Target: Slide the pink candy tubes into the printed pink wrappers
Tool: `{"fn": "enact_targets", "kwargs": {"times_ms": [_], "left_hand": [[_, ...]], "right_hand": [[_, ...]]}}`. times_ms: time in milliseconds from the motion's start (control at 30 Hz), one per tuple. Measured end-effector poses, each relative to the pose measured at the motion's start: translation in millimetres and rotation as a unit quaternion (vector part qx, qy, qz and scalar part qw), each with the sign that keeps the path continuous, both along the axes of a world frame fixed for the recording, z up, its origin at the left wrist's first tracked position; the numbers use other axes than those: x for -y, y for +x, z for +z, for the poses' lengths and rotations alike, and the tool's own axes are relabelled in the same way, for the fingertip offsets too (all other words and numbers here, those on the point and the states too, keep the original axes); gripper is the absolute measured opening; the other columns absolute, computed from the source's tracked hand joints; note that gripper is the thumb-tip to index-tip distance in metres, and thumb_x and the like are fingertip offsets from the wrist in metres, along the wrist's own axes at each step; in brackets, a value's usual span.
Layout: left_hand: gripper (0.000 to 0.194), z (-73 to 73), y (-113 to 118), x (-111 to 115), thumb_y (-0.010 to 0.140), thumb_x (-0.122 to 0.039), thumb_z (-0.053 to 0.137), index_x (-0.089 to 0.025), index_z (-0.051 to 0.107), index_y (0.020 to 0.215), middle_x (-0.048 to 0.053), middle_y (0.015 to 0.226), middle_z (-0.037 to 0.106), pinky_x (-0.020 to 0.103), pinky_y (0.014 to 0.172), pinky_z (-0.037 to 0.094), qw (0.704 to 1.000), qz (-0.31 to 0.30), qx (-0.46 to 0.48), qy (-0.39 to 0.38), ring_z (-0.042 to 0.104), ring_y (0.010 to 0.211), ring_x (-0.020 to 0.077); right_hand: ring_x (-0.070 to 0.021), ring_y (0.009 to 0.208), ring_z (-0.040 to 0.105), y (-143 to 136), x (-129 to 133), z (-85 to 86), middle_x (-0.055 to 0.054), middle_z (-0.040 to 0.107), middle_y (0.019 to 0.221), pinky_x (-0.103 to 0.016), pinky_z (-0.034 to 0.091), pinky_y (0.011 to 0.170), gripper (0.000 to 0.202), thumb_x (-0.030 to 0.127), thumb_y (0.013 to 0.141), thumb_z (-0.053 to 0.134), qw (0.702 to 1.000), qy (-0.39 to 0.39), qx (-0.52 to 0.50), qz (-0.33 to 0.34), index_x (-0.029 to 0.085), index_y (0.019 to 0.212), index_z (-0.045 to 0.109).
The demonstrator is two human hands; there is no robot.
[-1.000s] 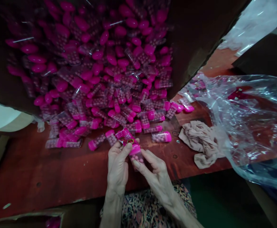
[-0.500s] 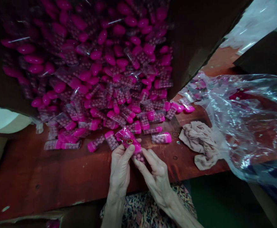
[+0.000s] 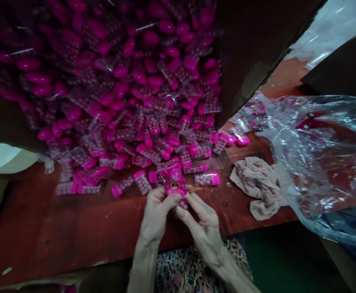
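Note:
Both my hands are closed around one small clear tube of pink candy balls (image 3: 183,204), held just above the front part of the table. A shiny pink printed sleeve (image 3: 174,179) covers its upper end and stands up from my fingers. My left hand (image 3: 157,209) pinches the sleeve's lower left side with the thumb on top. My right hand (image 3: 202,219) grips the lower end of the tube between thumb and fingers. Fingers partly hide the tube. Just beyond lie loose candy tubes with pink caps, among them one on its side (image 3: 207,178).
A large heap of pink-capped candy tubes (image 3: 153,118) spills from a dark box (image 3: 248,53) onto the red-brown wooden table (image 3: 74,228). A crumpled beige cloth (image 3: 254,183) lies at right, beside a clear plastic bag (image 3: 315,162). A whitish rounded object (image 3: 7,156) is at left.
The pink sleeve has swung from leaning left to nearly upright, its printed face turned toward me. Both hands have shifted slightly right and keep their hold.

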State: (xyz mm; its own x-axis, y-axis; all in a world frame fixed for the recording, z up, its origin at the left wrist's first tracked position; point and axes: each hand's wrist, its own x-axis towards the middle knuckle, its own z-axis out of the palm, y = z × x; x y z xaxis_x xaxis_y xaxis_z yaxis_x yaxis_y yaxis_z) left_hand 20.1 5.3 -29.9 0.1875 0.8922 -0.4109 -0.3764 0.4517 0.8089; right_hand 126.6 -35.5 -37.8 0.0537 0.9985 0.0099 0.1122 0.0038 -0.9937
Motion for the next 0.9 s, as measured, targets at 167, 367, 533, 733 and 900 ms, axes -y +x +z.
{"fn": "enact_targets", "kwargs": {"times_ms": [167, 367, 533, 733, 900], "left_hand": [[0.01, 2.7, 11, 6, 0.071, -0.023, 0.069, -0.017, 0.073, 0.077, 0.003, 0.062, 0.067, 0.021, 0.058, 0.044, 0.997, 0.044, -0.057, 0.006, 0.053, 0.054, 0.01], [0.015, 8.9, 12, 11, 0.074, -0.024, 0.065, -0.017, 0.075, 0.082, 0.007, 0.078, 0.071, 0.023, 0.058, 0.044, 0.999, 0.017, 0.04, -0.014, 0.054, 0.056, 0.0112], [0.016, 6.4, 11, 17, 0.074, -0.024, 0.066, -0.016, 0.074, 0.084, 0.005, 0.069, 0.069, 0.022, 0.056, 0.042, 0.999, 0.027, 0.013, -0.019, 0.053, 0.054, 0.0101], [0.023, 2.2, 8, 16, 0.076, -0.033, 0.063, -0.012, 0.073, 0.081, 0.008, 0.074, 0.071, 0.027, 0.064, 0.048, 0.991, 0.088, 0.061, -0.078, 0.061, 0.064, 0.0152], [0.023, 4.8, 5, 8, 0.075, -0.032, 0.064, -0.011, 0.071, 0.08, 0.01, 0.082, 0.071, 0.022, 0.056, 0.047, 0.985, 0.157, 0.036, -0.069, 0.059, 0.059, 0.0115]], "right_hand": [[-0.0144, 0.072, 0.058, 3, 1, -2.4, -0.001, 0.061, 0.08, -0.023, 0.048, 0.066, 0.016, 0.023, 0.083, 0.059, 0.999, -0.016, 0.004, -0.046, 0.02, 0.097, 0.067], [-0.0146, 0.077, 0.06, 10, 0, 6.6, 0.0, 0.065, 0.086, -0.022, 0.049, 0.069, 0.018, 0.025, 0.081, 0.063, 0.998, -0.03, -0.039, -0.032, 0.023, 0.098, 0.069], [-0.0143, 0.078, 0.059, 9, 3, 3.9, 0.0, 0.064, 0.084, -0.022, 0.047, 0.068, 0.019, 0.025, 0.08, 0.063, 0.997, -0.055, -0.06, -0.018, 0.023, 0.099, 0.068], [-0.0142, 0.068, 0.056, 7, 0, -2.0, -0.001, 0.062, 0.081, -0.025, 0.047, 0.063, 0.029, 0.03, 0.074, 0.069, 0.989, -0.11, -0.099, 0.01, 0.018, 0.101, 0.065], [-0.0106, 0.056, 0.049, 0, -3, 5.3, 0.001, 0.056, 0.065, -0.022, 0.04, 0.053, 0.022, 0.036, 0.085, 0.054, 0.985, -0.15, -0.029, 0.081, 0.015, 0.081, 0.061]]}}
